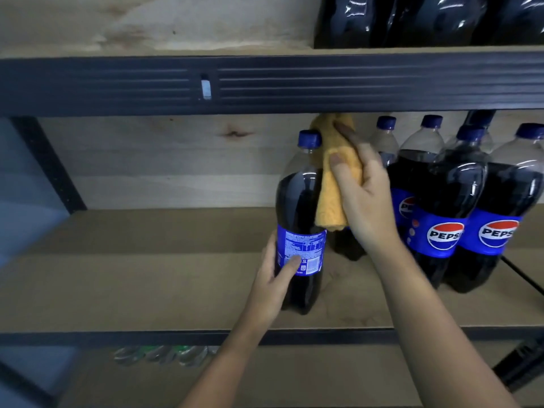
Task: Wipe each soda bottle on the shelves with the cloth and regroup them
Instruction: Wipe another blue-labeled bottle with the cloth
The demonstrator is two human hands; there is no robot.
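Bottle in my left hand (pixel 279 275): the single bottle (pixel 300 219) stands upright on the middle shelf (pixel 147 275), left of the others, apart from them.
Cloth (pixel 332 184): in my right hand (pixel 365 201), just right of that bottle's shoulder, touching it.
Bottle group (pixel 459 201): right end of the same shelf, clustered in rows.
Upper shelf (pixel 176 83): wrapped bottles (pixel 426 22) at its right end.
Lower shelf (pixel 265 378): small bottles (pixel 164 354) lying below, left of my arms.

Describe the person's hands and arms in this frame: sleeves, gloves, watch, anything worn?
Both arms are bare as far as the frame shows: no sleeves in view. The left hand and right hand wear no gloves. No watch, bracelet or ring shows on either wrist or on the visible fingers. No markings or tape can be made out. The right hand's fingertips are slightly blurred, so fine detail there cannot be told.
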